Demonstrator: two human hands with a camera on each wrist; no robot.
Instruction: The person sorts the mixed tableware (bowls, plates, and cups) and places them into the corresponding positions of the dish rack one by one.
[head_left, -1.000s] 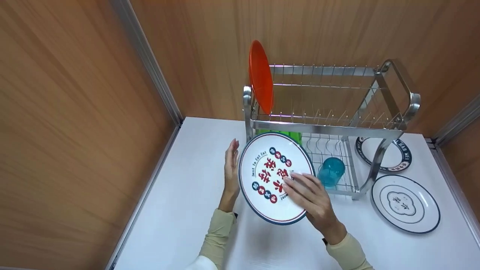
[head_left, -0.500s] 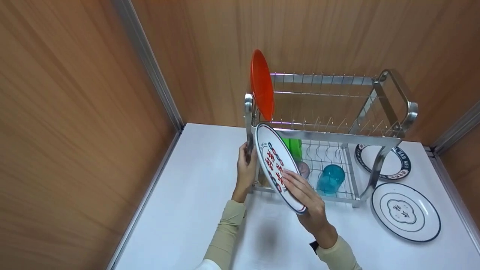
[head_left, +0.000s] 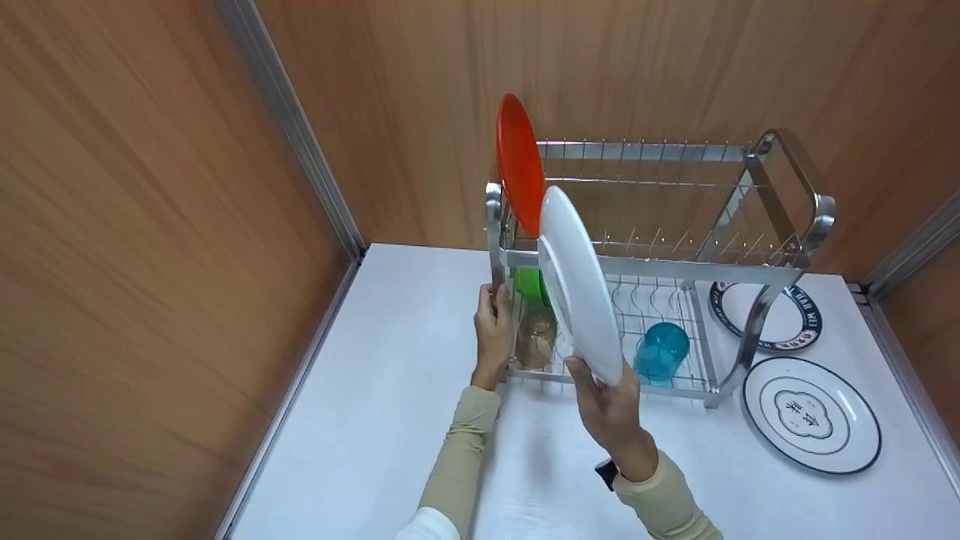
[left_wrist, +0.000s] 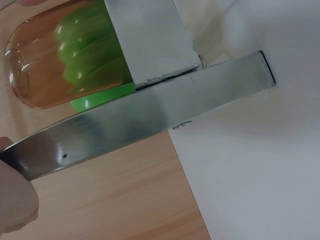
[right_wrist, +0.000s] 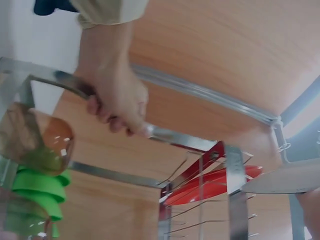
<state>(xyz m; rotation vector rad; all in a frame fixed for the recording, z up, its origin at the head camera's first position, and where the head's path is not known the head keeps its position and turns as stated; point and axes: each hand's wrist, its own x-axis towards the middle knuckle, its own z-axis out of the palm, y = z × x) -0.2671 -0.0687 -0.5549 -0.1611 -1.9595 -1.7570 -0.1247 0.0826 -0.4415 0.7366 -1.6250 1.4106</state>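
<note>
My right hand (head_left: 611, 409) grips a white plate (head_left: 585, 300) by its lower edge and holds it on edge, tilted, in front of the two-tier metal dish rack (head_left: 660, 266). The plate's plain underside shows; its printed face is hidden. Its top overlaps the upper tier in the head view. My left hand (head_left: 493, 334) grips the rack's left front post (left_wrist: 100, 131), fingers wrapped round the metal in the right wrist view. An orange-red plate (head_left: 519, 161) stands on edge in the upper tier's left end, left of the white plate.
On the lower tier are a green ridged item (head_left: 529, 285), an amber clear cup (head_left: 535, 343) and a blue cup (head_left: 662, 351). Right of the rack lie a dark-rimmed plate (head_left: 810, 319) and a white oval plate (head_left: 840, 439). Wood-grain walls (head_left: 360, 112) enclose the white tabletop (head_left: 360, 420).
The white plate has turned from printed face showing to plain underside, and rises toward the upper tier. My left hand has moved from beside the plate onto the rack post.
</note>
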